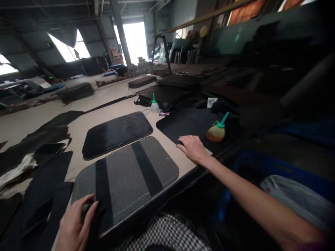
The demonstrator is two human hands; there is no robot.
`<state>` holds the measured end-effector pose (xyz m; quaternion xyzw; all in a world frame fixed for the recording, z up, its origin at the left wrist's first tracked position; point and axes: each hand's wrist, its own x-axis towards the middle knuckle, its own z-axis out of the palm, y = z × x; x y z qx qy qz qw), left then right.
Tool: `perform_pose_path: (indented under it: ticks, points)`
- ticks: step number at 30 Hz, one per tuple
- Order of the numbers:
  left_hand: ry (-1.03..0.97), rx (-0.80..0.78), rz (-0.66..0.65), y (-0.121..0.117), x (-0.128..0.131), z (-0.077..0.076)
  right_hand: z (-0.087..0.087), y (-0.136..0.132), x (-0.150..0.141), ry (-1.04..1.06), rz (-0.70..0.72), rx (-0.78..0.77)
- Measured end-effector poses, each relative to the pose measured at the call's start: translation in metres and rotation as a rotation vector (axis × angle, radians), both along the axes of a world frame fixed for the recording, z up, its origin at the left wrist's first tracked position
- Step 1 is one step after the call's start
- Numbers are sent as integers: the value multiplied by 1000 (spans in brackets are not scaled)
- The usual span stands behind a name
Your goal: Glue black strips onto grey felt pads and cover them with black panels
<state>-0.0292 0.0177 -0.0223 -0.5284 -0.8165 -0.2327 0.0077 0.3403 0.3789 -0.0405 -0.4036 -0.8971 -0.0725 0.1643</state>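
Observation:
A grey rounded panel (123, 176) lies at the table's near edge, with two black strips (148, 167) across it. At its left end is my left hand (75, 223), fingers bent and thumb apart from the forefinger; the dark patch between them is unclear. My right hand (193, 148) rests beyond the panel's right end, fingers stretched out over the near edge of a black sheet (183, 122). Just right of that hand stands a squeeze bottle (216, 132) with amber contents and a green nozzle. Behind the grey panel lies a stack of black rounded panels (117, 134).
A second, paler bottle (154, 106) with a green nozzle stands farther back. Black cut pieces (49, 174), a phone (50, 149) and a white cloth (19, 170) lie at left. A blue crate (285, 164) with a clear plastic bag (298, 198) is at right.

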Motion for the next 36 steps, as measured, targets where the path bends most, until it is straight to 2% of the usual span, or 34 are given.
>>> perform_pose_path:
  ticks: [4,9,16,21,25,32,36]
  points:
    - [21,14,-15,1,1,12,3,-6,1,-13,38,-25]
    - [30,43,-104,16,12,17,4,-5,-1,63,23,-119]
    - [6,13,-187,42,30,24,23,29,2,390,-97,-336]
    - [-51,45,-201,61,45,25,25,47,10,637,-125,-495]
    - [-92,60,-236,78,55,31,27,53,15,753,-120,-576]
    - [-129,75,-303,108,80,40,39,45,21,783,-38,-602]
    - [-148,48,-346,118,90,42,38,43,18,814,-44,-613]
